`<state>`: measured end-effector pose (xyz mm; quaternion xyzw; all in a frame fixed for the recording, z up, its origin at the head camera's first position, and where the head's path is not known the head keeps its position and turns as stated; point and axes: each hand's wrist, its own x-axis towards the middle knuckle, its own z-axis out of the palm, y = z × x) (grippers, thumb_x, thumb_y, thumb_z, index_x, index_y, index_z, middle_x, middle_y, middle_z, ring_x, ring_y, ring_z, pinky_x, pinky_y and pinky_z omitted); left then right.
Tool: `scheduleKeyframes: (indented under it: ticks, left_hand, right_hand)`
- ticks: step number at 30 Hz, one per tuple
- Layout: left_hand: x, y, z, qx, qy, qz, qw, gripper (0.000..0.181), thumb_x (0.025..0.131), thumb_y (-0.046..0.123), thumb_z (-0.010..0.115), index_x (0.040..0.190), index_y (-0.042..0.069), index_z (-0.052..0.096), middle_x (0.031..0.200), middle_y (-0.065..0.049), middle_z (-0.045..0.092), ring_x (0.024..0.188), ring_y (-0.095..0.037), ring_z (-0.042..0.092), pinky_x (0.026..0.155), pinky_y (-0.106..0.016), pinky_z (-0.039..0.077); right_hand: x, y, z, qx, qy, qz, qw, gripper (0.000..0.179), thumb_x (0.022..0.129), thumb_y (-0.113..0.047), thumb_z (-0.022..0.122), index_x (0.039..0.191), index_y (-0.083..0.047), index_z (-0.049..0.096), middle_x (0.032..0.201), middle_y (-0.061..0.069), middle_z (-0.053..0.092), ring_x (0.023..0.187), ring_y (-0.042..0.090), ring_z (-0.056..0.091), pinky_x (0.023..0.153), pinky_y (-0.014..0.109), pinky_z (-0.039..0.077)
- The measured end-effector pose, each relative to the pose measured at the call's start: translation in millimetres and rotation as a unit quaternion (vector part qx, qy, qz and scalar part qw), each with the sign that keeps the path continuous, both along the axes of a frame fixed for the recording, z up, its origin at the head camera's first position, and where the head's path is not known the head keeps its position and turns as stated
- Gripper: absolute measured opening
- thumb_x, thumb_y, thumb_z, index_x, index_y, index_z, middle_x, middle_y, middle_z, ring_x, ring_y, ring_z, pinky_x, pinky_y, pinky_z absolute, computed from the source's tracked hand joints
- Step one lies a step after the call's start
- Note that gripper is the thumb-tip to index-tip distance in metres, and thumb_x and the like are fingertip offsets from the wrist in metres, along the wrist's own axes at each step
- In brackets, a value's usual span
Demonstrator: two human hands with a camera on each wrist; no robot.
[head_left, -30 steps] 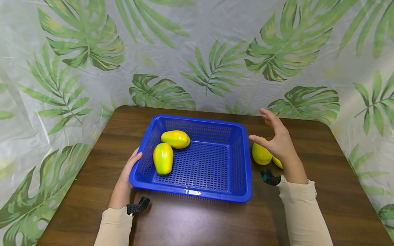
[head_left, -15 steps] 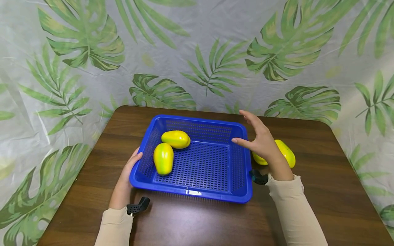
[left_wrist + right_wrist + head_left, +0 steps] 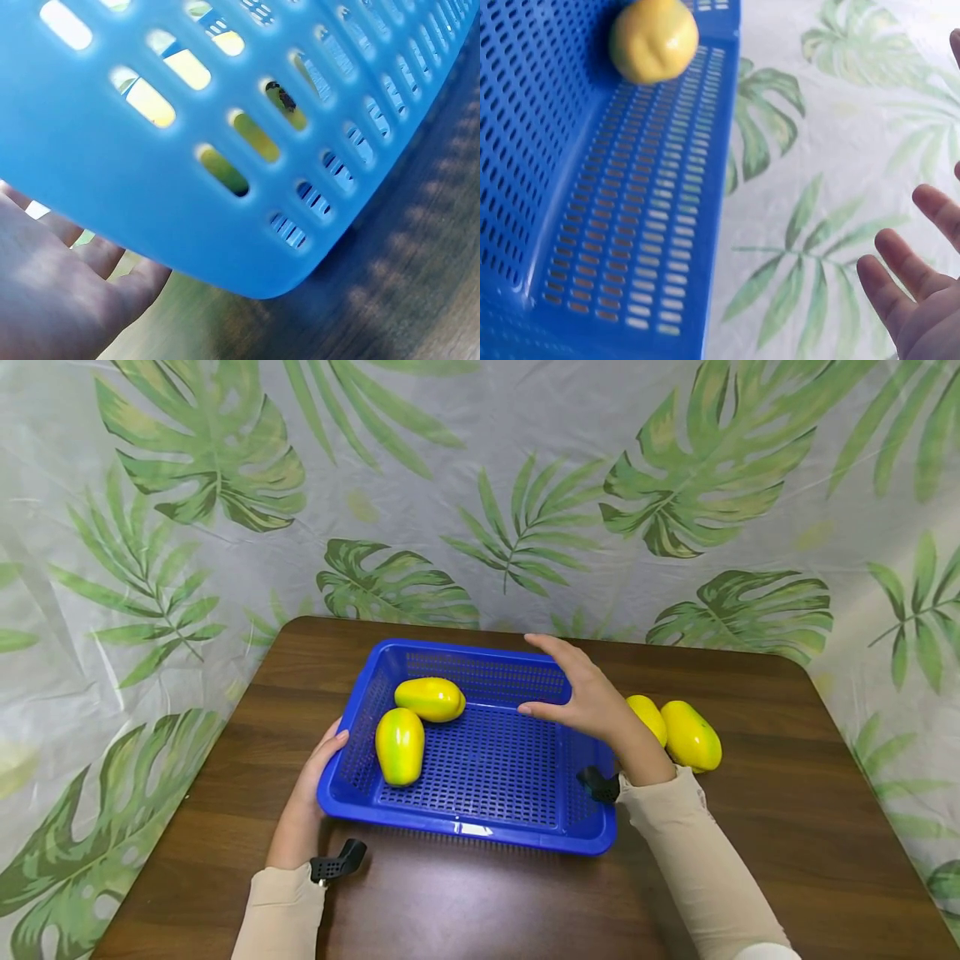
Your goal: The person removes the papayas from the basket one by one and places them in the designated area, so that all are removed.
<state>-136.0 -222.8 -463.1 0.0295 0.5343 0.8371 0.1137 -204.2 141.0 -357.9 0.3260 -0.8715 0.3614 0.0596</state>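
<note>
A blue plastic basket (image 3: pixel 480 839) with slotted walls stands on the table. Inside, toward its left end, lie two glossy yellow-green, mango-like fruits: one (image 3: pixel 431 699) at the back, one (image 3: pixel 400 747) in front. My left hand (image 3: pixel 311 772) grips the basket's left side, thumb at the rim; the left wrist view shows its fingers (image 3: pixel 142 285) passing behind the blue plastic. My right hand (image 3: pixel 585 702) hangs over the basket's right end, thumb and fingers spread, holding nothing. Two more such fruits, one (image 3: pixel 648 718) partly behind my right forearm and one (image 3: pixel 693 737) beside it, lie right of the basket.
The brown wooden table (image 3: pixel 480 910) runs beneath everything, its far edge close to a leaf-patterned cloth (image 3: pixel 517 485). A black wrist camera (image 3: pixel 600 783) on the right arm sits over the basket's right wall.
My right hand has moved left from above the fruits on the table to over the basket, uncovering more of those fruits. My left hand and the basket stay put.
</note>
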Motion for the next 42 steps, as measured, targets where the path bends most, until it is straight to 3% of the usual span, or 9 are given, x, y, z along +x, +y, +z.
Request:
scheduleKeyframes:
  ticks: [13,22,35,42]
  left_hand:
    - [-1.6,1.4,0.2,-0.01,-0.003,-0.007,0.9999,0.045,0.099,0.019,0.022,0.142,0.012,0.012,0.13,-0.007,0.038,0.109,-0.02,0.044,0.091,-0.037,0.035]
    - [-1.7,2.2,2.8,-0.02,-0.018,0.003,0.9996,0.044,0.099,0.021,0.023,0.141,0.013,0.015,0.127,-0.006,0.04,0.108,-0.02,0.045,0.09,-0.037,0.036]
    - [-0.5,1.4,1.5,-0.017,-0.019,0.0,0.9997,0.044,0.099,0.021,0.022,0.142,0.015,0.013,0.13,-0.005,0.038,0.11,-0.02,0.043,0.092,-0.037,0.033]
    - [0.9,0.3,1.1,-0.025,-0.016,0.006,0.9995,0.044,0.099,0.021,0.022,0.141,0.014,0.014,0.13,-0.006,0.037,0.109,-0.021,0.044,0.092,-0.038,0.034]
  right_hand:
    - [-4.9,-31.7,-10.2,0.039,-0.027,0.055,0.9974,0.083,0.074,-0.05,0.066,0.141,-0.021,0.027,0.142,-0.001,0.028,0.128,0.022,0.026,0.099,0.047,0.024]
    - [-8.7,-54.8,-22.3,0.071,-0.069,0.078,0.992,0.084,0.073,-0.054,0.065,0.141,-0.02,0.027,0.142,0.0,0.029,0.129,0.021,0.024,0.101,0.046,0.019]
    - [-10.8,-85.1,-45.4,0.088,-0.104,0.1,0.9856,0.082,0.073,-0.047,0.069,0.14,-0.02,0.029,0.142,0.0,0.03,0.129,0.022,0.024,0.1,0.046,0.023]
    - [-9.8,-97.3,-51.5,0.115,-0.129,0.103,0.9796,0.083,0.073,-0.054,0.065,0.14,-0.023,0.028,0.143,0.004,0.026,0.13,0.025,0.023,0.099,0.047,0.024]
